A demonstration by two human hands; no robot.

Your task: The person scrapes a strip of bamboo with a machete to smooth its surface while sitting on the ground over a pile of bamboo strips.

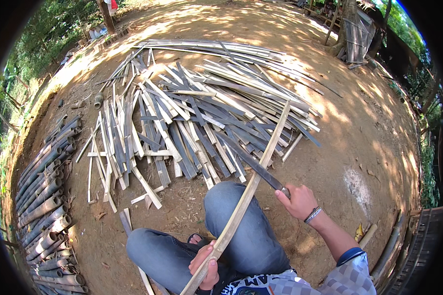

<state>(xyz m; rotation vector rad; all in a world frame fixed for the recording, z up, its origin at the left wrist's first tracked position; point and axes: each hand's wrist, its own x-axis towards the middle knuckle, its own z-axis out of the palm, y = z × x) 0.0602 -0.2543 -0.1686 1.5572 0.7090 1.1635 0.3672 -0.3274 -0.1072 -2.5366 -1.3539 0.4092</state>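
Bare brown dirt yard [369,128], dappled sunlight. Round bamboo poles stacked [47,196] at left edge. Green foliage [44,34] beyond; weathered wooden fence panel [354,37] upper right.

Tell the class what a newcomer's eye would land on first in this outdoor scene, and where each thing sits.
First comes the big heap of split bamboo strips, fanned across the bare dirt in the middle. Next, the long bamboo slat rising from the left hand at the lower edge, with a dark blade laid against it from the right hand. Whole round bamboo poles lie stacked along the left.
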